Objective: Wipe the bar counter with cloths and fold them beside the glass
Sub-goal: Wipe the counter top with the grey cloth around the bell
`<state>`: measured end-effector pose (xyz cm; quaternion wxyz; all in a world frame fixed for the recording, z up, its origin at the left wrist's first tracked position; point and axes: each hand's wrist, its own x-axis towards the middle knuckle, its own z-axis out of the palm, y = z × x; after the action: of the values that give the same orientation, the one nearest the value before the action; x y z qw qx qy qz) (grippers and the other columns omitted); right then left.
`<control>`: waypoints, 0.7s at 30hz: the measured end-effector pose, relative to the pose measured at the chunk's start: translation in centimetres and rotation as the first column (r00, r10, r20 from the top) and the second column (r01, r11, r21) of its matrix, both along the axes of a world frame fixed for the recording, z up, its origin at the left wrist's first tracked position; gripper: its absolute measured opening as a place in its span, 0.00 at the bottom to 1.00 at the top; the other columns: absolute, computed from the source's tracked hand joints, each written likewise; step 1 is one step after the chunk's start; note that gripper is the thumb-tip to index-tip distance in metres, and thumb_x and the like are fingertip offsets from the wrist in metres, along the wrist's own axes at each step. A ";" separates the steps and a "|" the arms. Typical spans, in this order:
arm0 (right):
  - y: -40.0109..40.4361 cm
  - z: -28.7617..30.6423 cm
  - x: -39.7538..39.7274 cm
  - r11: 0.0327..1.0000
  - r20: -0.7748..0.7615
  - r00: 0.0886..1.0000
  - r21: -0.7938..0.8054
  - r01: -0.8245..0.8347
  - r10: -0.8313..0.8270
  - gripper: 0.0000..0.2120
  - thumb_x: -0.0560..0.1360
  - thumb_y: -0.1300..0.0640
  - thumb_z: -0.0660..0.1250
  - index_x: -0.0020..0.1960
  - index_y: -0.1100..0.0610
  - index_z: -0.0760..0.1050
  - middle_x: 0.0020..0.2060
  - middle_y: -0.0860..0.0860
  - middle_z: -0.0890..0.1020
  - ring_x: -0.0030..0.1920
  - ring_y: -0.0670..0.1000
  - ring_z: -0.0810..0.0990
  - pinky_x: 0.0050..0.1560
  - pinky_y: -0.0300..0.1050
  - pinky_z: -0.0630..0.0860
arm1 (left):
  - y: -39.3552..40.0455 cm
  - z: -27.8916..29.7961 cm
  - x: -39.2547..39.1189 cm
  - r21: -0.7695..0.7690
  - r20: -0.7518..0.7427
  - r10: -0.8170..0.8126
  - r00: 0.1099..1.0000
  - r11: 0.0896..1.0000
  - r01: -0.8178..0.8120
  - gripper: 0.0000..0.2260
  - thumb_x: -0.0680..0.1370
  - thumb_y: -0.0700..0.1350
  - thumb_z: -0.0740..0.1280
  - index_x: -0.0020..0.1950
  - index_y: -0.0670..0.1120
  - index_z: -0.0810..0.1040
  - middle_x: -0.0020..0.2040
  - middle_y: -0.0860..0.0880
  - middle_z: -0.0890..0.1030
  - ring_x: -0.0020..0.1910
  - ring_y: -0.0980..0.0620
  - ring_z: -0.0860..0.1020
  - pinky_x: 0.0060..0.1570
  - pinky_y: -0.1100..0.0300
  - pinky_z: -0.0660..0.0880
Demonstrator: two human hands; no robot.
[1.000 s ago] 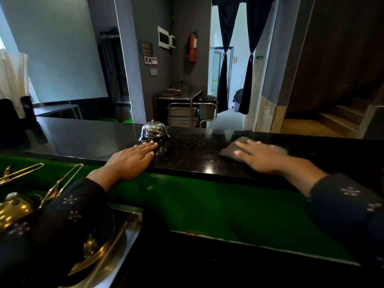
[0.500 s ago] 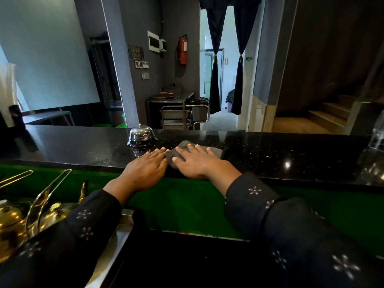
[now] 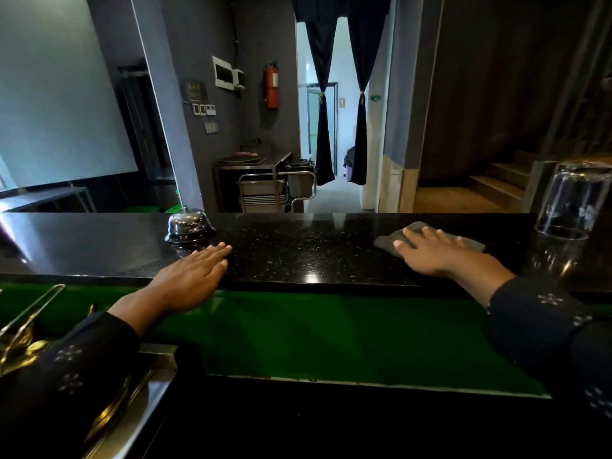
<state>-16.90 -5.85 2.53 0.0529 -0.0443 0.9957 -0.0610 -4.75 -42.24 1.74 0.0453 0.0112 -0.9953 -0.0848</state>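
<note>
Your right hand (image 3: 437,251) lies palm-down on the grey cloth (image 3: 470,241), which sits flat on the black speckled bench (image 3: 298,256) toward its right end. The fingers (image 3: 430,234) are stretched out flat and slightly spread across the cloth's top — pressing it, not pinching it. Cloth shows on both sides of them: a dark corner sticks out past the thumb on the left, and a longer strip runs out beyond the little finger on the right. The far edge of the cloth peeks out just past your fingertips.

Your left hand (image 3: 192,276) rests flat on the bench near its front edge, fingers straight and close together, holding nothing. Its fingertips lie just in front of the chrome bell (image 3: 188,225), near it but not touching. The two hands are well apart.

Count what's there — one cloth, one bell, one glass (image 3: 574,200). The glass stands upside down on the bench at the far right, mouth on the surface, right of the cloth with a gap of bare bench between them. Both your sleeves are dark with small pale flower marks. Brass-coloured ware (image 3: 20,342) sits low at the left edge; its shape is hard to make out.
</note>
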 end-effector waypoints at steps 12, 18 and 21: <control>-11.7 0.0 1.6 0.901 0.010 0.902 0.022 -0.432 0.432 0.28 0.79 0.38 0.41 0.76 0.42 0.43 0.78 0.49 0.43 0.77 0.53 0.44 0.73 0.59 0.40 | -4.4 0.3 -0.5 -0.020 -0.056 0.023 0.998 0.999 -0.024 0.22 0.81 0.56 0.49 0.76 0.54 0.57 0.77 0.54 0.58 0.75 0.56 0.56 0.71 0.58 0.53; -16.4 0.4 -6.7 0.971 0.017 0.973 0.057 -0.232 0.231 0.30 0.78 0.36 0.40 0.77 0.46 0.43 0.78 0.53 0.44 0.77 0.58 0.44 0.73 0.62 0.41 | -5.1 -0.2 -0.9 -0.016 -0.124 0.006 0.992 1.000 -0.008 0.22 0.82 0.54 0.49 0.76 0.55 0.55 0.77 0.56 0.56 0.75 0.57 0.56 0.69 0.60 0.57; -21.1 0.4 -7.2 0.965 0.007 0.967 0.071 -0.253 0.254 0.32 0.77 0.35 0.40 0.77 0.46 0.43 0.78 0.54 0.43 0.77 0.59 0.43 0.73 0.63 0.41 | -5.3 -0.3 -0.8 0.021 -0.144 0.017 0.989 1.000 -0.014 0.21 0.82 0.51 0.48 0.76 0.56 0.55 0.77 0.56 0.58 0.74 0.57 0.58 0.67 0.60 0.58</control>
<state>-24.06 -26.98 2.95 0.0606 -0.1695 0.9835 -0.0182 -5.53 -47.57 1.48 0.1177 0.0131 -0.9884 -0.0950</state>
